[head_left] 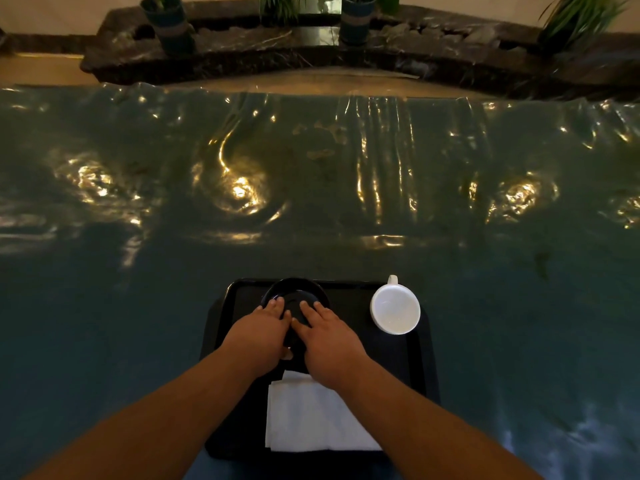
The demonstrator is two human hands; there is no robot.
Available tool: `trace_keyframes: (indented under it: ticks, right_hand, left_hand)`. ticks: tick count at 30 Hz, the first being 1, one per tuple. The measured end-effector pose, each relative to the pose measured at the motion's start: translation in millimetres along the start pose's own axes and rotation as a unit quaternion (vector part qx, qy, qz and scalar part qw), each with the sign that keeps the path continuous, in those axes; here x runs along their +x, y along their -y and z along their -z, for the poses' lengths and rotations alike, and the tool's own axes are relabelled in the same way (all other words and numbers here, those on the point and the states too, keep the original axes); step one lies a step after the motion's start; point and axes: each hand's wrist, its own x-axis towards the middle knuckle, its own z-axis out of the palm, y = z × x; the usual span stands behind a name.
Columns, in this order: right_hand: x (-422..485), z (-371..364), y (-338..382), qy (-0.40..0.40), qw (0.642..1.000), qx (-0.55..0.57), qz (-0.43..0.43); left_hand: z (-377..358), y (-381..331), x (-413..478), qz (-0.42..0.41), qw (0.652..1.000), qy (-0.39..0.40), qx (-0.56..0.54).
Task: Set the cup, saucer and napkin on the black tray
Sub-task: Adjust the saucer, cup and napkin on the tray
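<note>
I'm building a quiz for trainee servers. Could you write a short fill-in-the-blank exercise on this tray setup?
1. Both hands, the left hand and the right hand, rest on the black ____.
2. The white cup stands at the tray's ____ side.
3. The folded item at the tray's near edge is a white ____.
4. The cup's handle points ____ from the person.

Missing words: saucer; right; napkin; away

Single view, head-worn wide-angle camera. Looks forward and steeply down from above the near table (104,306) edge. Black tray (420,358) sits close, low centre of frame; both forearms enter from the bottom. Far table edge and potted plants (169,22) along the top, bowed by the lens.
</note>
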Motion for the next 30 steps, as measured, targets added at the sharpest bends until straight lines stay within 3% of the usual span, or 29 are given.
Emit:
trace_keyframes:
  ticks: [30]
  right_hand:
    - [-32, 2, -31, -0.017, 0.999, 0.003, -0.027]
  left_hand:
    - [8, -42, 18, -0.015, 0.999, 0.029, 0.025]
